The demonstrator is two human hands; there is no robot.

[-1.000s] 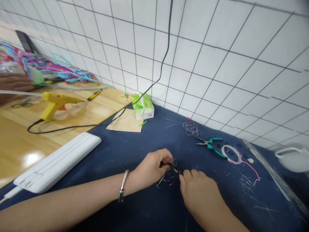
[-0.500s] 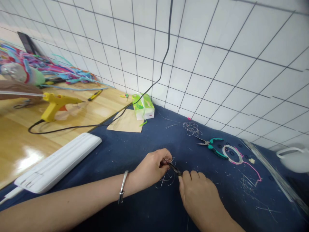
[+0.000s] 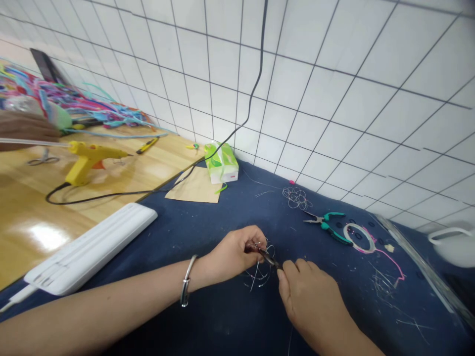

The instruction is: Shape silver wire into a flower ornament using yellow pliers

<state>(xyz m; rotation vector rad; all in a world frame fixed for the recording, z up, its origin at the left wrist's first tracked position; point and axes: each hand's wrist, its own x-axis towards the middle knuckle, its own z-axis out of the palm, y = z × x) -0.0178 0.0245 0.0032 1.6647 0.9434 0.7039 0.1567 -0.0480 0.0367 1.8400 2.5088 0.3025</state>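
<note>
My left hand (image 3: 237, 252), with a silver bangle at the wrist, pinches a thin wire piece (image 3: 261, 281) whose loops stick out below and beside the fingers. Dark-jawed pliers (image 3: 270, 258) are gripped in my right hand (image 3: 309, 294), and their tips reach the wire at my left fingertips. My right fingers hide the handles. To the right, teal-handled pliers (image 3: 332, 227) lie with jaws apart on the dark blue cloth, near a looped wire flower shape (image 3: 296, 198).
A white power strip (image 3: 92, 247) lies at left. Beyond it are a yellow glue gun (image 3: 87, 160) and another person's hand (image 3: 27, 129). A tissue box (image 3: 221, 163) stands by the wall. A wire coil (image 3: 359, 238) and wire scraps (image 3: 384, 284) lie at right.
The wire loops under my left hand have turned slightly and show more to the right. The other person's hand has moved up, uncovering scissors. Both my hands keep their grips.
</note>
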